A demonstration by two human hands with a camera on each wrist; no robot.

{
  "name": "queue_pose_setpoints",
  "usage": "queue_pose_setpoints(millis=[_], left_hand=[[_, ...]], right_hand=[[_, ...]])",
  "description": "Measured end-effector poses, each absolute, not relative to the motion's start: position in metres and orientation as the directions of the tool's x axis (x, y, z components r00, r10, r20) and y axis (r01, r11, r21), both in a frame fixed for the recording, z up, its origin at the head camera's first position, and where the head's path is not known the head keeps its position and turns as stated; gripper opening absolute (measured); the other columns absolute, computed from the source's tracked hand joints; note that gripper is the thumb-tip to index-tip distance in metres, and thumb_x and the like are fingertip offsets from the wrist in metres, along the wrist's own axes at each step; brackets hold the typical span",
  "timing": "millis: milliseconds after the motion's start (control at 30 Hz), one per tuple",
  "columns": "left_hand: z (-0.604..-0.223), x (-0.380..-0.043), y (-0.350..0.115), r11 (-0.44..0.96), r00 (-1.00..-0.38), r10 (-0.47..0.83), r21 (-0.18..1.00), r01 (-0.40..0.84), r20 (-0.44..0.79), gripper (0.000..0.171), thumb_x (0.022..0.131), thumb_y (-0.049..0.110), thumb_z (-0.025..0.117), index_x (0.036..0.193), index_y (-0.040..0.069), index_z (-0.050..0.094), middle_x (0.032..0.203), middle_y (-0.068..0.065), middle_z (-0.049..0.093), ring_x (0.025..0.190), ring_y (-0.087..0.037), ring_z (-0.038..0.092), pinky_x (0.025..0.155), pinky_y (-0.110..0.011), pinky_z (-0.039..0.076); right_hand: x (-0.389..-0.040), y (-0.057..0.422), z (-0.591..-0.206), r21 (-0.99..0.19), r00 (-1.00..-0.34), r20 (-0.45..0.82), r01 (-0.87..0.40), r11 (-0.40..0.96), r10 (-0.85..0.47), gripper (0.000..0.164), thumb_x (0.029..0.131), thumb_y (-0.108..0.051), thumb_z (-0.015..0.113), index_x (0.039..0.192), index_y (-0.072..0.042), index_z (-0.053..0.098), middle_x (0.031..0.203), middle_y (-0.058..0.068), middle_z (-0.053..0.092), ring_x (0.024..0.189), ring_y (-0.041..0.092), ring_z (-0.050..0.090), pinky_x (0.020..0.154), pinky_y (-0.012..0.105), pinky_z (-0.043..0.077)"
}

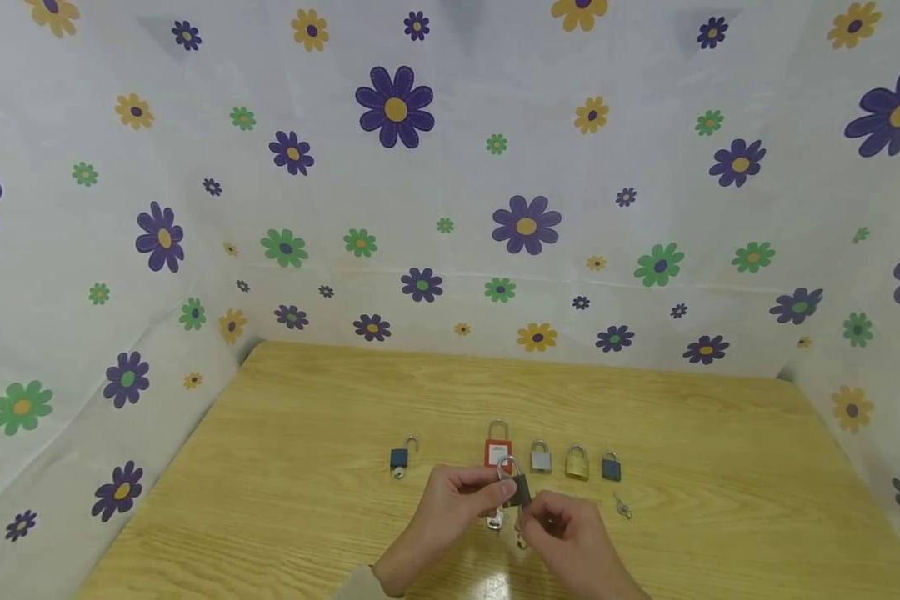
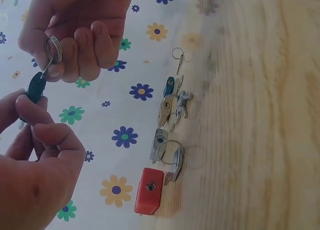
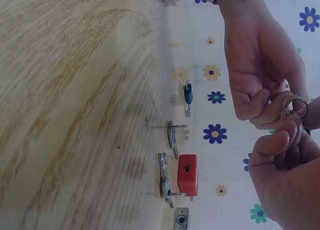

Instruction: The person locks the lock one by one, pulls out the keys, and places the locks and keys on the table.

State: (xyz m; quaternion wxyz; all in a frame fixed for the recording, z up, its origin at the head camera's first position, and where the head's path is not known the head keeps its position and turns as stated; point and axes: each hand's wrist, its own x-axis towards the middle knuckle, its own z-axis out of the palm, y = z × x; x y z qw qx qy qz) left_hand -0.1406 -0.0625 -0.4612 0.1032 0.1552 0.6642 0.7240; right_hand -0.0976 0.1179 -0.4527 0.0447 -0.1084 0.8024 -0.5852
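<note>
My left hand (image 1: 453,504) holds a dark padlock (image 1: 521,492) by its body, the shackle pointing up toward the back of the table. Close against its lower end, my right hand (image 1: 573,537) pinches a key whose blade is hidden at the padlock. The key ring (image 2: 53,50) hangs at the right fingertips in the left wrist view and shows as a metal loop (image 3: 295,105) in the right wrist view. Whether the key sits in the keyhole, I cannot tell. Just behind the hands lies a red padlock (image 1: 498,447), partly covered by the dark one.
Right of the red padlock, a silver padlock (image 1: 541,460), a brass padlock (image 1: 577,465) and a small blue padlock (image 1: 611,467) form a row. Loose keys (image 1: 623,507) lie before them. To the left, another blue padlock (image 1: 398,457) has its shackle open. Flowered cloth surrounds the wooden table (image 1: 307,400).
</note>
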Motion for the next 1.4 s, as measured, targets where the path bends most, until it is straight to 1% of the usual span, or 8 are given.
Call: queue_pose_setpoints(millis=[67,200,433,533,667,967,1267,1400], left_hand=[[-0.461,-0.141,-0.062,-0.109,-0.935,0.351,0.994,0.022,0.059,0.028,0.088,0.011,0.071,0.102,-0.014,0.072,0.079,0.009,0.073,0.067,-0.004,0.057,0.061,-0.017,0.05],[-0.462,-0.141,-0.061,-0.112,-0.942,0.334,0.994,-0.015,0.024,0.031,0.088,0.013,0.072,0.102,-0.014,0.071,0.079,0.01,0.072,0.069,-0.005,0.057,0.062,-0.018,0.05],[-0.465,-0.144,-0.061,-0.106,-0.954,0.297,0.992,-0.07,-0.036,0.031,0.087,0.016,0.073,0.099,-0.013,0.073,0.057,0.01,0.052,0.059,-0.007,0.045,0.061,-0.021,0.044],[-0.465,-0.144,-0.061,-0.114,-0.958,0.285,0.99,-0.08,-0.045,0.032,0.087,0.017,0.074,0.098,-0.014,0.073,0.056,0.01,0.05,0.059,-0.007,0.045,0.063,-0.022,0.044],[-0.463,-0.142,-0.06,-0.119,-0.962,0.268,0.989,-0.091,-0.057,0.033,0.086,0.018,0.074,0.099,-0.013,0.073,0.058,0.01,0.052,0.059,-0.008,0.045,0.063,-0.023,0.043],[-0.461,-0.142,-0.06,-0.142,-0.967,0.239,0.982,-0.125,-0.089,0.032,0.087,0.014,0.073,0.104,-0.014,0.071,0.074,0.008,0.066,0.063,-0.006,0.049,0.063,-0.019,0.049],[-0.458,-0.14,-0.061,-0.156,-0.967,0.239,0.979,-0.129,-0.089,0.033,0.087,0.014,0.073,0.106,-0.013,0.071,0.081,0.004,0.073,0.07,-0.005,0.056,0.065,-0.017,0.053],[-0.455,-0.141,-0.062,-0.164,-0.972,0.211,0.977,-0.138,-0.102,0.035,0.087,0.017,0.074,0.107,-0.012,0.07,0.083,0.002,0.075,0.072,-0.005,0.06,0.066,-0.017,0.053]], right_hand=[[-0.098,0.116,-0.451,-0.947,-0.979,0.041,-0.102,0.304,-0.202,0.017,0.089,0.002,0.059,0.076,0.001,0.069,0.068,0.006,0.063,0.055,0.007,0.049,0.05,0.019,0.044],[-0.098,0.113,-0.449,-0.945,-0.988,0.007,-0.057,0.322,-0.156,0.016,0.087,0.003,0.058,0.074,0.0,0.068,0.063,0.001,0.058,0.05,0.006,0.044,0.047,0.018,0.038],[-0.098,0.109,-0.446,-0.95,-0.993,-0.026,-0.013,0.311,-0.119,0.015,0.083,0.005,0.056,0.074,0.0,0.067,0.061,0.0,0.054,0.05,0.007,0.043,0.046,0.018,0.034],[-0.099,0.108,-0.446,-0.95,-0.993,-0.025,-0.011,0.311,-0.111,0.013,0.082,0.004,0.057,0.074,0.0,0.067,0.061,0.0,0.054,0.052,0.007,0.045,0.047,0.018,0.035],[-0.1,0.108,-0.447,-0.947,-0.994,-0.011,-0.026,0.322,-0.113,0.014,0.082,0.004,0.057,0.073,0.0,0.067,0.06,0.0,0.054,0.052,0.007,0.046,0.048,0.018,0.036],[-0.1,0.106,-0.448,-0.942,-0.993,0.027,-0.064,0.33,-0.116,0.017,0.082,0.006,0.057,0.072,-0.002,0.067,0.061,-0.001,0.055,0.054,0.008,0.048,0.05,0.02,0.041],[-0.101,0.106,-0.448,-0.958,-0.991,-0.002,-0.036,0.286,-0.131,0.015,0.084,0.003,0.057,0.07,0.001,0.064,0.061,-0.001,0.052,0.054,0.009,0.046,0.05,0.021,0.039],[-0.099,0.106,-0.449,-0.957,-0.984,0.016,-0.066,0.282,-0.176,0.018,0.084,0.006,0.053,0.068,0.002,0.06,0.059,-0.001,0.048,0.053,0.007,0.043,0.049,0.019,0.036]])
